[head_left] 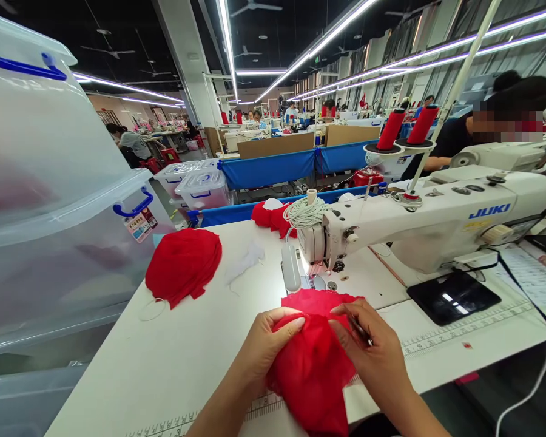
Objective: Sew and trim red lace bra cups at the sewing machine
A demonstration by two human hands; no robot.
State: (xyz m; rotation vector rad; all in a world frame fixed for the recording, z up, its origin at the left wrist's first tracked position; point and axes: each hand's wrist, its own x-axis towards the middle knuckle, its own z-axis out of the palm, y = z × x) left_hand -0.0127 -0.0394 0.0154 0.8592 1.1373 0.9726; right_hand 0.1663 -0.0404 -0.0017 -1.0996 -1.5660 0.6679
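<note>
Both my hands hold a bunched piece of red fabric [312,364] at the near edge of the white sewing table [200,346]. My left hand [266,346] grips its left side, thumb on top. My right hand [373,349] pinches its upper right edge; a thin dark object lies under the fingers, too small to name. The fabric's far end lies flat just in front of the needle area [316,270] of a white JUKI sewing machine [437,218].
A pile of red fabric pieces [184,264] lies at the table's left, more red pieces [270,215] behind the machine. Stacked clear plastic bins [50,200] stand at the left. Two red thread cones [407,127] sit above the machine. Other people work at stations behind.
</note>
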